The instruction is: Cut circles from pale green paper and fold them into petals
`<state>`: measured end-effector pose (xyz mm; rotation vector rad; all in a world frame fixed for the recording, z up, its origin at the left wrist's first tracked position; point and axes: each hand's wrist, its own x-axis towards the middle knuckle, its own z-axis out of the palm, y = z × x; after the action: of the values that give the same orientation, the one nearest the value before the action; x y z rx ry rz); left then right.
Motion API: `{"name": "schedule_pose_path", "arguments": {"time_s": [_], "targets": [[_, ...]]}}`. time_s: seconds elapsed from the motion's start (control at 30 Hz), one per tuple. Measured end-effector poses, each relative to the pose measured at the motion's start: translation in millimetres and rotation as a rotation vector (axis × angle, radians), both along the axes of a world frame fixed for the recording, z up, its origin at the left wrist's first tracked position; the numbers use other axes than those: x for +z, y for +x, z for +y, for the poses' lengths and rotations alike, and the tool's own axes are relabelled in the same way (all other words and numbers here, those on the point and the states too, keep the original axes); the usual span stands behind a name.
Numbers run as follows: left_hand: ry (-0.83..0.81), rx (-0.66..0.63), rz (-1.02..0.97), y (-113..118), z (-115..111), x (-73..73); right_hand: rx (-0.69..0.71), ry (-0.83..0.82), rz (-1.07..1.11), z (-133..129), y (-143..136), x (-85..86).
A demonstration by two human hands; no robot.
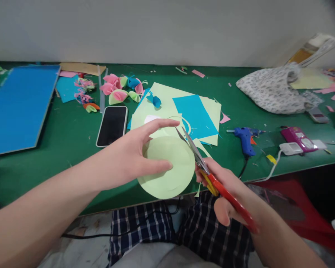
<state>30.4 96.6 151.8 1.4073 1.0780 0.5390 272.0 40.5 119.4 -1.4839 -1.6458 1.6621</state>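
Observation:
A round pale green paper disc [167, 182] is pinched in my left hand [128, 156], thumb on top and the other fingers partly hidden behind it. My right hand [226, 186] grips scissors [226, 193] with red and yellow handles. Their blades are slightly apart and point up and left, beside the disc's upper right edge and near my left index fingertip. A thin curl of green paper [188, 124] shows just beyond the tips. Behind lie light green sheets [167, 96] with a blue paper piece [198, 113] on top.
Left of the sheets are a phone [112, 126], folded paper petals [117, 89] and a large blue board [19, 108]. To the right lie a blue glue gun [244, 139], a purple power strip [298, 138] and a patterned cloth pouch [270, 89]. The green table's [111, 199] front edge is near my lap.

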Motion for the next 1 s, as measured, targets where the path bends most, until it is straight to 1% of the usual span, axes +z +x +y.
{"name": "schedule_pose_path", "arguments": {"time_s": [0.13,0.23,0.3,0.37,0.4,0.5,0.6,0.67,0.73,0.87,1.0], "targets": [[0.075,-0.015,-0.006,-5,3,-8.8,0.009,0.002,-0.035,0,2,-1.1],[0.11,-0.013,-0.003,-7,4,-9.8,0.009,0.052,-0.031,-1,6,-4.3],[0.109,0.019,-0.022,-7,4,-10.9,-0.024,0.061,0.015,-2,6,-8.3],[0.11,0.108,-0.065,-3,2,-15.6,-0.127,0.064,0.124,-2,1,-13.7],[0.12,0.18,-0.101,0,0,-19.8,-0.198,0.077,0.194,-2,-3,-16.9],[0.119,0.433,-0.213,15,-10,-38.0,-0.41,0.154,0.376,1,-23,-26.5],[0.12,0.627,-0.3,34,-22,-57.4,-0.528,0.176,0.44,5,-43,-32.0],[0.093,0.689,-0.381,44,-27,-66.0,-0.585,0.184,0.47,8,-53,-32.3],[0.07,0.734,-0.44,51,-31,-70.2,-0.641,0.204,0.48,9,-57,-31.5],[0.051,0.784,-0.468,58,-36,-69.5,-0.7,0.272,0.451,11,-53,-33.1],[0.013,0.751,-0.39,62,-41,-65.7,-0.696,0.341,0.415,16,-45,-35.0]]}}
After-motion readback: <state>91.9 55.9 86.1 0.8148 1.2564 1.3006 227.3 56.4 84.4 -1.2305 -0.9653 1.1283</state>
